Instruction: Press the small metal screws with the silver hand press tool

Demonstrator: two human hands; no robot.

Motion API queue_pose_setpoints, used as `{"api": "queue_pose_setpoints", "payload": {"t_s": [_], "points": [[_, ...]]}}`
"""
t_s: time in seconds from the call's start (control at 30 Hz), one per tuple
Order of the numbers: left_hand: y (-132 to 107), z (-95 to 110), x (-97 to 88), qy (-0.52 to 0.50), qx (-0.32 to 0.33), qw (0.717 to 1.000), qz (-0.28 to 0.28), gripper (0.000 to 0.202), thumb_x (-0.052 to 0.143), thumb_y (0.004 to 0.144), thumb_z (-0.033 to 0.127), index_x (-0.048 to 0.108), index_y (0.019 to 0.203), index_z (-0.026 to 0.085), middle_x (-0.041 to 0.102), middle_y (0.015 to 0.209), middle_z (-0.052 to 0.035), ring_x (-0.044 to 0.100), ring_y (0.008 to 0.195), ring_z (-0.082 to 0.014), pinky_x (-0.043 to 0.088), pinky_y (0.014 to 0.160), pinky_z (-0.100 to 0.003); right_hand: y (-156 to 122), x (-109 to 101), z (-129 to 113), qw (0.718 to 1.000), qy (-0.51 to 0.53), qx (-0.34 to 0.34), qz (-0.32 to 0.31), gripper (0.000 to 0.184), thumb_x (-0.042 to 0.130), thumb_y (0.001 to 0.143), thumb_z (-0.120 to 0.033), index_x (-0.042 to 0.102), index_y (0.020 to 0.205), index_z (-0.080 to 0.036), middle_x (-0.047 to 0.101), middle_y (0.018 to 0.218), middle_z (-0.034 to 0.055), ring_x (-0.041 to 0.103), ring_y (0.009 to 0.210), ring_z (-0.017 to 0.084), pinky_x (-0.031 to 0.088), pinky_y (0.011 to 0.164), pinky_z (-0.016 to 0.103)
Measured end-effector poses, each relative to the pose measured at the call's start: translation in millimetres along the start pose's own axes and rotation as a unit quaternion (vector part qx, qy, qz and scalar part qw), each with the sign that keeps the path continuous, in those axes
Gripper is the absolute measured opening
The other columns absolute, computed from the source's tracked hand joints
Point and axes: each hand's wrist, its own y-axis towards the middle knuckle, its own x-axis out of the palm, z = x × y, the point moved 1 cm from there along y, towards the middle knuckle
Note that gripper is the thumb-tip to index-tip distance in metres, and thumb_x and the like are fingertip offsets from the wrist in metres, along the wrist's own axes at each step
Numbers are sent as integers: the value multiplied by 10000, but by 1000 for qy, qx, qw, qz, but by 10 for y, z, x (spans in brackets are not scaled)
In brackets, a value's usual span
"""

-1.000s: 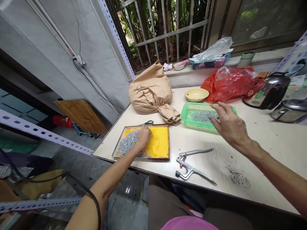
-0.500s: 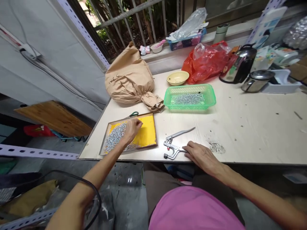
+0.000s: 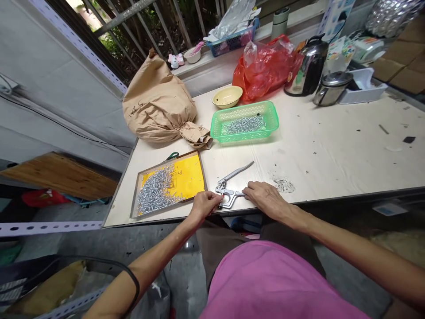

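Metal hand pliers (image 3: 234, 193) with a sprung upper handle lie spread near the table's front edge. My right hand (image 3: 265, 198) grips the end of their lower handle. At the jaw on the left, my left hand (image 3: 207, 204) has its fingers pinched together; whatever sits between the fingertips is too small to make out. Left of the pliers is a shallow tray (image 3: 203, 170) with a yellow bottom, holding a heap of small silver metal pieces (image 3: 154, 190). Behind, a green plastic basket (image 3: 244, 137) contains more small silver pieces (image 3: 244, 125).
A brown paper sack (image 3: 159, 106) stands at the back left, its twisted end by the basket. Green-handled scissors (image 3: 172, 156) lie behind the tray. A cream bowl (image 3: 227, 97), red plastic bag (image 3: 262, 71), kettle (image 3: 308, 66) and steel pot (image 3: 332, 88) line the back.
My left hand has moved from above the tray rightward to the jaw of the pliers, fingers pinched. My right hand stays on the lower handle. The view has shifted a little.
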Motion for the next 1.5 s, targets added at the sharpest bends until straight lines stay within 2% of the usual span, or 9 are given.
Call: {"api": "queue_pose_setpoints", "payload": {"t_s": [0.47, 0.77, 0.87, 0.97, 1.13, 1.27, 1.33, 1.4, 1.5], "points": [[33, 102, -37, 91, -16, 992, -83, 376, 599, 697, 452, 492, 483, 162, 423, 368, 48, 349, 336, -59, 234, 379, -204, 4, 58, 46, 1000, 9, 0, 6, 172, 436, 933, -205, 604, 907, -188, 582, 874, 43, 521, 735, 152, 267, 593, 287], [41, 14, -40, -7, -102, 988, -113, 320, 686, 647, 415, 534, 576, 142, 472, 459, 55, 394, 373, -49, 309, 367, -181, 9, -41, 78, 1000, 13, -13, -5, 160, 470, 921, -255, 612, 947, -185, 596, 989, 85, 551, 848, 183, 366, 676, 281], [21, 22, -34, -18, -109, 988, -111, 320, 694, 654, 411, 546, 600, 133, 474, 465, 55, 394, 367, -46, 311, 357, -178, 93, -114, 184, 999, 11, -18, 34, 450, 610, 823, -439, 538, 1188, -186, 441, 1345, 157, 443, 1166, 299, 382, 884, 397], [-9, 39, -24, -25, -109, 989, -100, 319, 697, 658, 413, 557, 620, 128, 462, 445, 60, 388, 363, -45, 317, 355, -176, 246, -148, 301, 1000, 10, -28, 6, 836, 700, 675, -574, 408, 1342, -162, 292, 1464, 192, 256, 1319, 381, 311, 981, 494], [-40, 66, -1, -39, -119, 989, -82, 315, 708, 653, 404, 560, 640, 126, 453, 458, 65, 390, 372, -43, 318, 360, -174, 452, -158, 347, 998, -10, -54, -32, 861, 726, 613, -592, 455, 1280, -118, 481, 1290, 189, 410, 1161, 362, 352, 900, 457], [-60, 53, 5, -31, -119, 990, -73, 319, 684, 681, 427, 553, 662, 136, 467, 504, 60, 398, 383, -51, 323, 377, -188, 434, -240, 269, 998, -22, -50, -29, 692, 722, 660, -552, 531, 1157, -111, 552, 1124, 155, 462, 1021, 304, 350, 839, 396], [-102, 49, 2, 23, -88, 994, -57, 332, 621, 741, 454, 540, 644, 147, 485, 525, 43, 432, 410, -72, 352, 412, -207, 391, -304, 218, 998, -18, -52, -40, 548, 711, 714, -497, 566, 1080, -115, 560, 1086, 145, 466, 1003, 282, 350, 830, 367], [-164, 74, 6, 128, 3, 992, 1, 317, 552, 809, 440, 565, 680, 151, 548, 607, 4, 521, 524, -114, 415, 506, -238, 355, -360, 172, 998, -11, -47, -51, 433, 705, 752, -431, 585, 1027, -117, 563, 1068, 142, 476, 992, 265, 359, 819, 346], [-231, 175, 76, 285, 189, 937, 77, 234, 522, 861, 374, 617, 875, 161, 613, 841, -57, 581, 797, -189, 467, 710, -311, 335, -394, 126, 998, -7, -34, -52, 379, 712, 761, -372, 588, 1010, -115, 564, 1059, 144, 486, 989, 260, 379, 802, 338]]}}
